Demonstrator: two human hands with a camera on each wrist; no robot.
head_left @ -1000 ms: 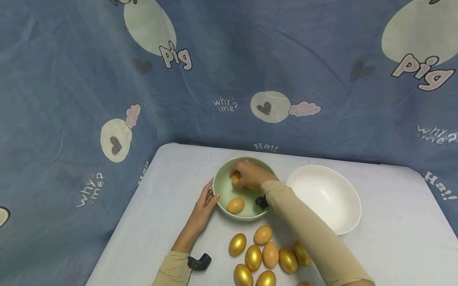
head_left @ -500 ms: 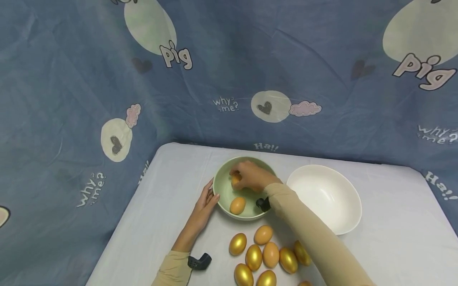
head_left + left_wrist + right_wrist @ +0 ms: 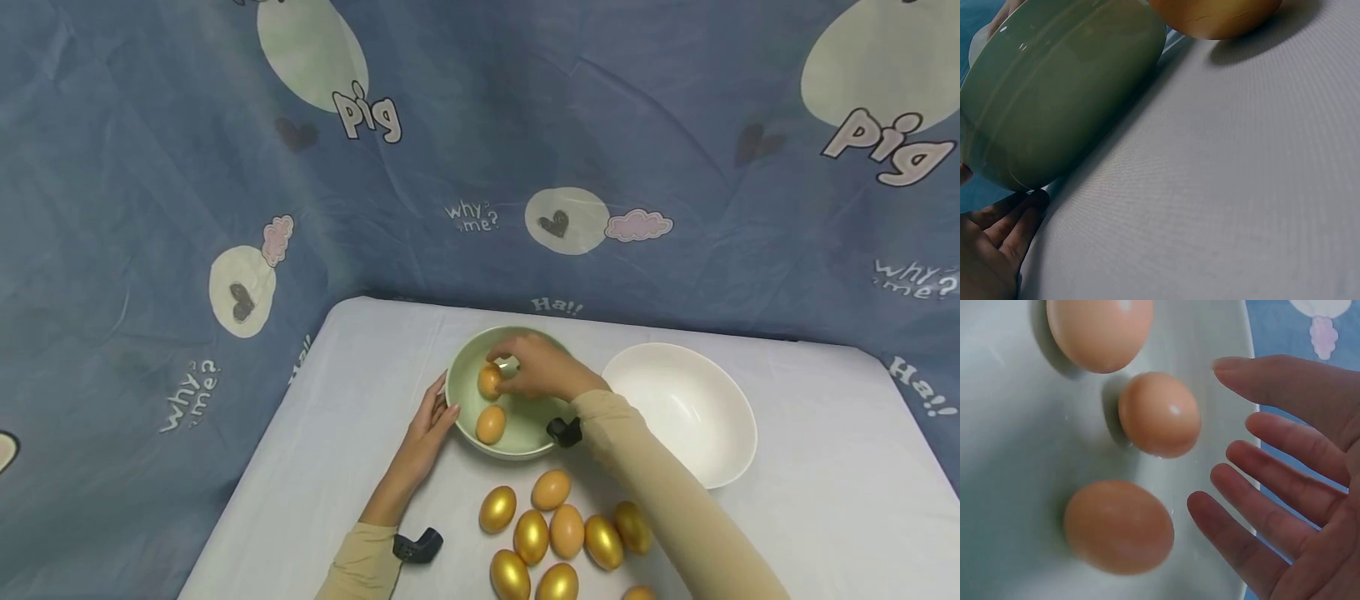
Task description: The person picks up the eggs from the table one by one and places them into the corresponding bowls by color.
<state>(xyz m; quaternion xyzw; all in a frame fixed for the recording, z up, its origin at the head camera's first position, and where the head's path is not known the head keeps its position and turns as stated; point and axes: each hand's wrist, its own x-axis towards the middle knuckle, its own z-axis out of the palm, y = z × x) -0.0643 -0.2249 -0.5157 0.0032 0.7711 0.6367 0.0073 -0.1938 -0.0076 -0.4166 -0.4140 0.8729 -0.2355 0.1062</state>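
A pale green bowl (image 3: 528, 427) sits near the back of the white table. Against its left outer side rests my left hand (image 3: 429, 429); the left wrist view shows this hand's (image 3: 994, 247) fairly straight fingers touching low on the bowl (image 3: 1066, 100). Over the bowl's inside is my right hand (image 3: 540, 367), with thumb and fingers spread. In the right wrist view, this hand (image 3: 1310, 487) is apart from three brown eggs inside: a middle egg (image 3: 1159, 414), a lower egg (image 3: 1119, 527) and an upper egg (image 3: 1100, 331). From the head view, one is hidden by the hand.
An oval white bowl (image 3: 682, 417) stands to the right, partly behind the right sleeve (image 3: 667, 492). In front of the green bowl lie several gold eggs (image 3: 532, 537) and brown eggs (image 3: 567, 532). Behind the table hangs a blue printed cloth (image 3: 450, 150).
My right hand has let go of a brown egg in the green bowl, its fingers spreading as it drew slightly to the right. Another egg there rolled a little. The left hand stayed put.
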